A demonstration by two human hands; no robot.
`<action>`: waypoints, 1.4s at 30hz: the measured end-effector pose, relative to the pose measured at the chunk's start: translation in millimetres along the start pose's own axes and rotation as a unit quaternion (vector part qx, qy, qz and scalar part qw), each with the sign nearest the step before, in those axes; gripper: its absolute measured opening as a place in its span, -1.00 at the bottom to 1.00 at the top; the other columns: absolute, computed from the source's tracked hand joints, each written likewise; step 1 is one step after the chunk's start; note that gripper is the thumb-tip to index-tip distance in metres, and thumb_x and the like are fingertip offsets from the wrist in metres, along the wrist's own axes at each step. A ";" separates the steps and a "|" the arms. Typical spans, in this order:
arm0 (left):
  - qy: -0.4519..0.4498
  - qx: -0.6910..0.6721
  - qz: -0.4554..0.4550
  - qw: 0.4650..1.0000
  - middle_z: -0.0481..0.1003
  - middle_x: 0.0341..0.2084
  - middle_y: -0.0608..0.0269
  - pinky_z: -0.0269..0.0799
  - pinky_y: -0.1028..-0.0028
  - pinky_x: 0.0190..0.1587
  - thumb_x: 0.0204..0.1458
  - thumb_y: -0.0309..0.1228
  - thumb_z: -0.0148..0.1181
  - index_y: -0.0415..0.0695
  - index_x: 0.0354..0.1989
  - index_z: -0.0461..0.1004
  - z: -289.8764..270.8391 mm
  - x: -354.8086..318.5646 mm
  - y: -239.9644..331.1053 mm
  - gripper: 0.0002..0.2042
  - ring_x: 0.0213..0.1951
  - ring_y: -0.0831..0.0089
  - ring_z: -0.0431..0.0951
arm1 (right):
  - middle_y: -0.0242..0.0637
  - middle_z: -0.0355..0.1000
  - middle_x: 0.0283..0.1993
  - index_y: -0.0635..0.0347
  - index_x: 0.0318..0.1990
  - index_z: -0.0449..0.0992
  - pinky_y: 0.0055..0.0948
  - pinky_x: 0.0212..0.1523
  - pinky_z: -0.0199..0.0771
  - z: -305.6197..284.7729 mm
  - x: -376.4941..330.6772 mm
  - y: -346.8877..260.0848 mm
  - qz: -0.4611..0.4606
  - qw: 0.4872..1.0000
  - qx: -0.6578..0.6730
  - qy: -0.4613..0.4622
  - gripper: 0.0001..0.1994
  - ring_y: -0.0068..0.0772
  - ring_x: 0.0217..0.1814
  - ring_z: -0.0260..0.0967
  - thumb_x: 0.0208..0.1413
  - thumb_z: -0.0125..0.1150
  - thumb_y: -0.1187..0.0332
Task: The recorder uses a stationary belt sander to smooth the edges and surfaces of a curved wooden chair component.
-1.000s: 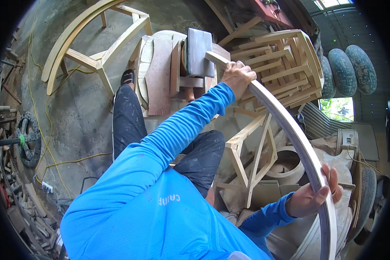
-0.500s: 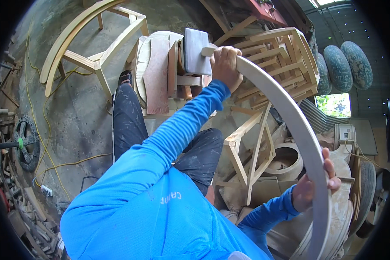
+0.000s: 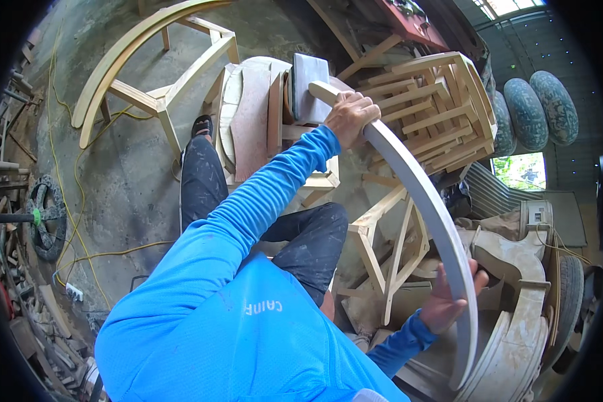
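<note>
The person wears a bright blue long-sleeved shirt (image 3: 234, 315) of smooth, slightly shiny fabric, with small pale lettering across the back. Both sleeves reach the wrists, and the cloth gathers in fine wrinkles along them. The left hand (image 3: 350, 117) and right hand (image 3: 449, 301) are bare, without gloves. Dark trousers (image 3: 204, 177), speckled with pale dust, cover the legs, and a dark open sandal (image 3: 203, 125) is on one foot.

Curved wooden rail (image 3: 422, 201) spanning from left hand (image 3: 350, 117) ahead to right hand (image 3: 449, 298) nearer, slatted frame (image 3: 435, 110) right beyond, arched frame (image 3: 147, 74) far left, wheel (image 3: 47, 218) on floor at left
</note>
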State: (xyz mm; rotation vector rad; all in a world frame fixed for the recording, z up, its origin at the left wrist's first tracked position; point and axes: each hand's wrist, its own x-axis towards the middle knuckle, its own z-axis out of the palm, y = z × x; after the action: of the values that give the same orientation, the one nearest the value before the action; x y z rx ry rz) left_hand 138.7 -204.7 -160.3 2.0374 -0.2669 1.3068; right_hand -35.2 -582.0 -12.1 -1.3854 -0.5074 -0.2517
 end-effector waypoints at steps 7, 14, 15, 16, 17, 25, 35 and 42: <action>-0.079 -0.003 0.045 0.996 0.52 -0.32 0.30 0.32 0.10 0.05 -0.41 -0.51 0.48 0.04 -0.29 0.49 7.7 -4.3 -13.7 -0.58 -0.12 0.19 0.54 | 0.10 0.35 0.34 0.38 0.29 0.37 -0.10 0.22 0.49 27.6 -29.1 -71.5 0.094 0.851 -0.130 -0.500 -0.23 0.02 0.30 0.41 0.00 0.53 0.11; -0.108 0.010 0.067 0.992 0.48 -0.38 0.34 0.30 0.19 0.04 -0.31 -0.47 0.42 0.05 -0.33 0.47 5.3 -25.0 -10.7 -0.68 -0.18 0.23 0.52 | 0.00 0.43 0.25 0.25 0.45 0.19 -0.25 0.23 0.45 -49.5 -73.3 -65.1 0.134 0.703 -0.655 -0.245 -0.04 -0.05 0.23 0.45 -0.20 0.56 0.49; -0.117 -0.018 0.079 0.990 0.48 -0.39 0.33 0.31 0.19 0.05 -0.29 -0.47 0.41 0.05 -0.34 0.47 7.3 -31.4 -10.0 -0.70 -0.19 0.22 0.51 | -0.19 0.55 -0.10 0.25 0.46 0.16 -0.40 -0.10 0.56 -75.0 -92.3 -53.8 0.322 0.783 -0.512 -0.150 -0.08 -0.34 -0.19 0.52 -0.13 0.49 0.55; -0.117 -0.040 0.098 0.987 0.46 -0.38 0.30 0.32 0.19 0.06 -0.24 -0.48 0.37 0.05 -0.35 0.46 10.9 -41.4 -13.8 -0.74 -0.16 0.21 0.50 | -0.36 0.48 -0.35 0.21 0.48 0.14 -0.50 -0.31 0.49 -76.7 -100.3 -40.7 0.297 0.778 -0.506 -0.227 -0.12 -0.57 -0.40 0.38 -0.07 0.38 0.60; -0.159 -0.042 0.091 0.982 0.45 -0.35 0.29 0.30 0.18 0.09 -0.22 -0.48 0.35 0.05 -0.33 0.46 9.3 -46.8 -10.4 -0.74 -0.11 0.21 0.47 | -0.36 0.44 -0.37 0.18 0.43 0.24 -0.49 -0.34 0.47 -61.5 -104.6 -30.2 0.285 0.752 -0.529 -0.271 -0.23 -0.57 -0.40 0.37 -0.02 0.31 0.59; -0.244 -0.010 0.162 0.956 0.41 -0.30 0.39 0.17 0.24 0.21 -0.22 -0.37 0.37 0.15 -0.30 0.45 -9.1 -70.7 6.1 -0.72 -0.06 0.36 0.45 | -0.04 0.40 0.20 0.24 0.46 0.11 -0.16 0.26 0.38 -32.1 -136.4 68.5 0.258 0.813 -0.419 -0.312 0.03 -0.02 0.23 0.39 -0.13 0.61 0.12; -0.307 0.015 0.056 0.950 0.42 0.04 0.08 -0.07 -0.01 0.44 0.19 0.17 0.12 -0.02 0.06 0.47 -33.3 -38.7 10.3 -0.48 0.29 0.14 0.30 | 0.10 0.53 0.10 0.21 0.40 0.20 -0.23 0.09 0.53 -43.9 -162.5 70.4 0.340 0.816 -0.439 -0.159 -0.35 -0.06 0.13 0.57 0.16 0.31 0.43; -0.333 0.097 -0.045 0.937 0.38 0.19 -0.04 -0.28 -0.04 0.50 0.32 0.28 -0.34 -0.14 0.15 0.43 -18.8 -13.0 -57.1 -0.28 0.41 0.14 0.19 | 0.16 0.54 0.03 0.13 0.39 0.17 -0.12 -0.03 0.58 25.5 -88.4 122.0 0.272 0.820 -0.459 -0.209 -0.36 0.18 0.03 0.58 0.18 0.29 0.40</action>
State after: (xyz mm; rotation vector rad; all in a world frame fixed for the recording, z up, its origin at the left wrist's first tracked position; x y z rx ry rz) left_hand 148.1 -152.8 -191.8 2.5809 -0.3478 0.5615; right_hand -60.9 -546.0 -158.4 -2.4990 -0.3152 0.3498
